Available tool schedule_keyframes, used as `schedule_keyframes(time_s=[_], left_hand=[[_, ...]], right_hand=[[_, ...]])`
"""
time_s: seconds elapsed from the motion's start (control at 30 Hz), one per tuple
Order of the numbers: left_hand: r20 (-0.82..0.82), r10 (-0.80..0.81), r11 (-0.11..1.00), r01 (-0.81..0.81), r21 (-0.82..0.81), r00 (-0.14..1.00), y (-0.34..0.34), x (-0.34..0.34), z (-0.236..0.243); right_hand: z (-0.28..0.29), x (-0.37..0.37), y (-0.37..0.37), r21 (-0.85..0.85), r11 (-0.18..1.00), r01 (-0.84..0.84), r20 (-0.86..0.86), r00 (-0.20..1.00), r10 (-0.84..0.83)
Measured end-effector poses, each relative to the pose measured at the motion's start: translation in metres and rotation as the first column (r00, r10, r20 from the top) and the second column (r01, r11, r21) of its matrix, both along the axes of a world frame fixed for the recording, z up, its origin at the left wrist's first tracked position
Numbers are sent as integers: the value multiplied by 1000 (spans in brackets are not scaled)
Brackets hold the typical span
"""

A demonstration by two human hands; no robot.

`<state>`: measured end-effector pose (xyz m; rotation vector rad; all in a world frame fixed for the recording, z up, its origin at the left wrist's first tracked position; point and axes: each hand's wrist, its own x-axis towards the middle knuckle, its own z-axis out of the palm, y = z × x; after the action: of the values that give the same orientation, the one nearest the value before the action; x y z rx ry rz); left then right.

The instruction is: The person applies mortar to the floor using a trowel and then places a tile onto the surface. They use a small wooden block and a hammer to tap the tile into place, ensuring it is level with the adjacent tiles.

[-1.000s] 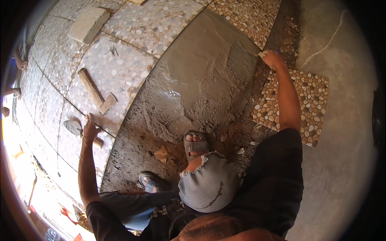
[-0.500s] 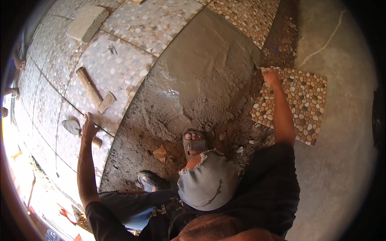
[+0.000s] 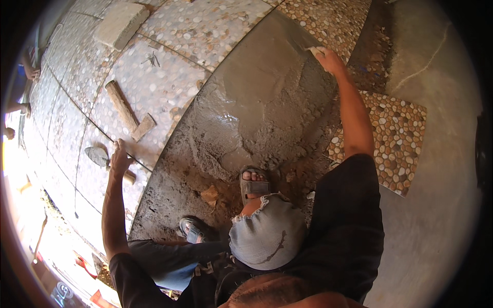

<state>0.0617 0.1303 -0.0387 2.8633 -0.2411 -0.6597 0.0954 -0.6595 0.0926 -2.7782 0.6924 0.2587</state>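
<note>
My right hand is closed at the far right edge of the wet grey mortar. A pale bit shows at its fingertips; what it grips is too small to make out. On the pebble-patterned tiles at left rests my left hand, thumb apart from the fingers. Under or just beside it lies a trowel, its grey blade to the left and its wooden handle to the lower right. A hammer with a wooden handle lies on the tiles beyond that hand.
A loose pebble-patterned tile overlaps the concrete floor at right. A pale block sits on the far-left tiles. My sandalled foot stands at the mortar's near edge. Another person's hand shows at the far left.
My right hand has moved forward and left, from beside the loose tile to the mortar's far right edge. My left hand stays by the trowel. The view has shifted slightly.
</note>
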Motion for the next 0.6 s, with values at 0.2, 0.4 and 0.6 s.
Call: schedule_keyframes(time_s=[0.2, 0.4, 0.6], left_hand=[[142, -77, 994, 65, 93, 987, 5, -7, -5], [33, -9, 990, 4, 138, 999, -19, -1, 16], [112, -78, 989, 63, 135, 991, -24, -7, 28]], right_hand=[[12, 29, 22, 11, 997, -82, -141, 987, 83], [-9, 1, 4, -20, 983, -181, -14, 983, 181], [1, 33, 9, -23, 990, -141, -54, 989, 140]])
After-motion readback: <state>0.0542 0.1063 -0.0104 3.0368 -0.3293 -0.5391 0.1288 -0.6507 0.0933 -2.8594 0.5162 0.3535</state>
